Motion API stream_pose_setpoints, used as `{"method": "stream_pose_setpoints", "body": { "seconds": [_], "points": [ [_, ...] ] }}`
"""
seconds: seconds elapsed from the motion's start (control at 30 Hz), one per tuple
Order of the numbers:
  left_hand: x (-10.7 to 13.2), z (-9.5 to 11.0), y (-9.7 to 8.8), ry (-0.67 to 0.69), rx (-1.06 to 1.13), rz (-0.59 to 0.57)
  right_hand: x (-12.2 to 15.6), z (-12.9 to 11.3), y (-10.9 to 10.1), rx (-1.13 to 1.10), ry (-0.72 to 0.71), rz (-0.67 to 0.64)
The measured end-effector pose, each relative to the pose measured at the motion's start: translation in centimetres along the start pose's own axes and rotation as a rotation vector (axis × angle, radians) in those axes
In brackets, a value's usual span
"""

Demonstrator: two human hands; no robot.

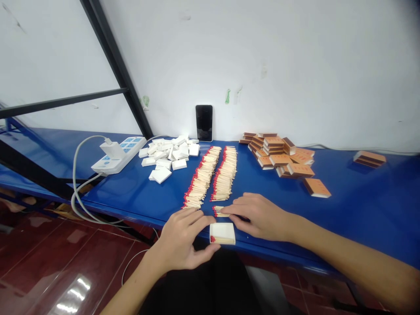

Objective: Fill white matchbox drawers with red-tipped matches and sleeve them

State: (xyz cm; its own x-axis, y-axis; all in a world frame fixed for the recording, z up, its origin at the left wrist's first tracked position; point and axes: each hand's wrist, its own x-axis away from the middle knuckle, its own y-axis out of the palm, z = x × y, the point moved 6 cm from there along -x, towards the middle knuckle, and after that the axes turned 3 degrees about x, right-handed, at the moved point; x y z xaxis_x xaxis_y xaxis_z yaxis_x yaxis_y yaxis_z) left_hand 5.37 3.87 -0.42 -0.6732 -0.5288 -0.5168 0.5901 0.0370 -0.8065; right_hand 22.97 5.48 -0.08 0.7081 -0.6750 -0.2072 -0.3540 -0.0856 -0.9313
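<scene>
My left hand grips a small white matchbox tray at the front edge of the table, thumb below it and index finger at its upper left side. A few red-headed matches lie along the tray's lower wall. Just above the tray, my right hand has its fingertips closed on the stick ends of a small cluster of matches. Behind my hands, two long rows of matches, a left row and a right row, lie with heads to the left.
White trays are heaped on the left, orange matchbox sleeves on the right, with one sleeve nearer. A phone leans on the wall. A power strip with cables stands by the black metal frame.
</scene>
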Motion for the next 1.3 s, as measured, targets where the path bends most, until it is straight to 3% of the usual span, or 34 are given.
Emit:
{"method": "stream_pose_setpoints", "body": {
  "seconds": [0.6, 0.87, 1.3],
  "points": [
    [-0.05, -0.08, 0.11, 0.002, -0.011, -0.002, 0.07, 0.00, -0.04, -0.024, -0.016, 0.013],
    [0.00, 0.08, -0.04, 0.003, -0.008, 0.006, -0.13, 0.09, -0.25, -0.004, 0.079, -0.020],
    [-0.05, 0.01, -0.04, -0.007, -0.010, 0.007, -0.23, -0.05, -0.27, -0.017, 0.062, 0.001]
  ]
}}
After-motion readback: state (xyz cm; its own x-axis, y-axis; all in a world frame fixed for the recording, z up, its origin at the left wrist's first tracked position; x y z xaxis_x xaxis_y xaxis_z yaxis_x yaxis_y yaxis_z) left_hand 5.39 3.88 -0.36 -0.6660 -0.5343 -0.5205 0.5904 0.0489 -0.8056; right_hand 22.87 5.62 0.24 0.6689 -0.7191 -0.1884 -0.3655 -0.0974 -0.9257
